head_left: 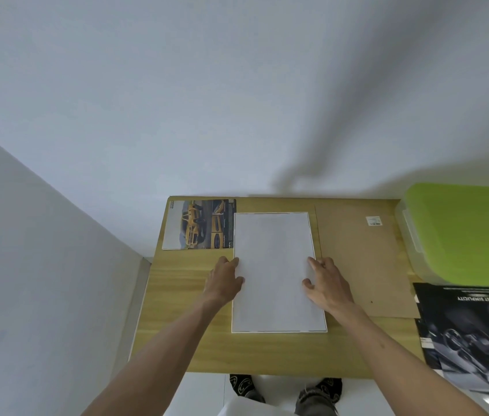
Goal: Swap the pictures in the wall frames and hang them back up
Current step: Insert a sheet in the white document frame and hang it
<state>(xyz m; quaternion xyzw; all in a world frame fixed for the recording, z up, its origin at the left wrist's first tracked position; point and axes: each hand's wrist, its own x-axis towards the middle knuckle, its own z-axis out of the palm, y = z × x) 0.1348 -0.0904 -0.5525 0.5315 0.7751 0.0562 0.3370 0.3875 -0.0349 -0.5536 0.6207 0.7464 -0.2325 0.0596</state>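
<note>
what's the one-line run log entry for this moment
left hand: on white sheet left edge | right hand: on right edge | car picture: lying beside it

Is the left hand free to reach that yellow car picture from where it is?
Probably yes: the left hand rests on the white sheet's edge, and only bare table lies between it and the yellow car picture.
</note>
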